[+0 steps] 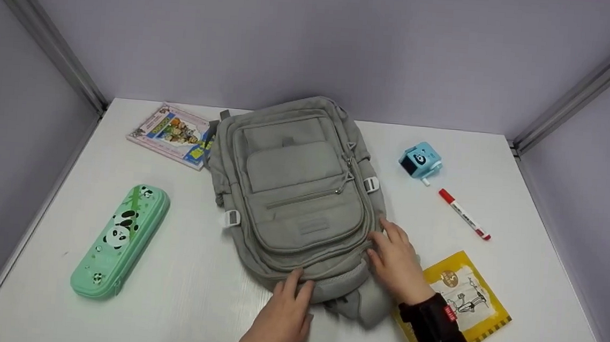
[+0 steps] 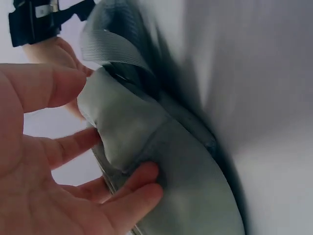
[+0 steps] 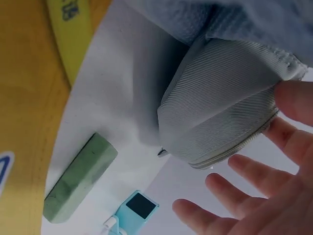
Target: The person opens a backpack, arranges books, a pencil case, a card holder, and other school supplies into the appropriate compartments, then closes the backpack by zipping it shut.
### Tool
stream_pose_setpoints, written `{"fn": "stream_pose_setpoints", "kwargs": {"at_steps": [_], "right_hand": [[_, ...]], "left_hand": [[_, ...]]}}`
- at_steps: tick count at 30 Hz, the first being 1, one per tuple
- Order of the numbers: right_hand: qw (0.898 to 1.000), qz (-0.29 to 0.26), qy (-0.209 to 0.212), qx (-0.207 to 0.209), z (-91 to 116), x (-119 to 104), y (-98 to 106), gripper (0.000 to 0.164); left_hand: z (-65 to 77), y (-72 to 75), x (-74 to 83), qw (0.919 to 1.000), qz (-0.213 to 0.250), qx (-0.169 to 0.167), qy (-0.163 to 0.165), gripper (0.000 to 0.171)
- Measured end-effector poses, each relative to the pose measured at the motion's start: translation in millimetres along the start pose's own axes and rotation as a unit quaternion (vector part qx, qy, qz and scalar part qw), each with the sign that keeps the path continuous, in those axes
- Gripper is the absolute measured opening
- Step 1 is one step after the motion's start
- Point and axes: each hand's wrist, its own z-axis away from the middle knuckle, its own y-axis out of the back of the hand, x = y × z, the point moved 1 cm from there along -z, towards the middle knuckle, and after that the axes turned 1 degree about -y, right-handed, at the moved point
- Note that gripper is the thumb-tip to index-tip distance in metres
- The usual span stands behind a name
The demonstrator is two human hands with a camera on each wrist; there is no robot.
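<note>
A grey backpack (image 1: 303,192) lies front side up in the middle of the white table, its bottom end nearest me. My left hand (image 1: 281,317) touches that bottom edge with fingers spread. Two of its fingertips (image 2: 146,176) lie on the grey cloth in the left wrist view. On the backpack's lower right side rests my right hand (image 1: 398,260), thumb and fingertips right at the zipped edge. In the right wrist view its fingers (image 3: 259,176) are extended and spread beside the grey side panel (image 3: 220,98).
At left are a green panda pencil case (image 1: 120,241) and a pink picture book (image 1: 173,135), partly under the backpack. At right lie a blue pencil sharpener (image 1: 421,160), a red-and-white marker (image 1: 464,214) and a yellow book (image 1: 468,295) beneath my right forearm. A green block (image 3: 80,178) shows too.
</note>
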Motion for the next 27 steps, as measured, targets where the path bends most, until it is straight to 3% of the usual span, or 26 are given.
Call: {"fn": "stream_pose_setpoints", "kwargs": {"at_steps": [6,13,17,22,25,27], "right_hand": [[0.999,0.036,0.018,0.0,9,-10,-1,0.016],[0.997,0.066,0.038,-0.004,25,-40,-3,0.018],[0.996,0.055,0.057,-0.037,31,-58,-8,0.018],[0.992,0.02,0.078,-0.096,39,-73,-15,0.034],[0.99,-0.019,0.084,-0.111,41,-71,-14,0.038],[0.991,-0.045,0.086,-0.091,39,-64,-10,0.038]], "left_hand": [[-1.4,4.6,-12.3,0.9985,-0.001,0.041,0.035,0.048],[-5.9,16.1,-35.6,0.9928,-0.032,0.101,0.056,0.043],[-12.1,23.2,-57.4,0.9853,-0.075,0.144,0.055,0.04],[-21.3,30.5,-86.7,0.9756,-0.111,0.185,0.042,0.036],[-21.1,34.7,-93.7,0.9738,-0.113,0.192,0.047,0.032],[-18.5,37.2,-89.7,0.9721,-0.113,0.197,0.06,0.032]]}}
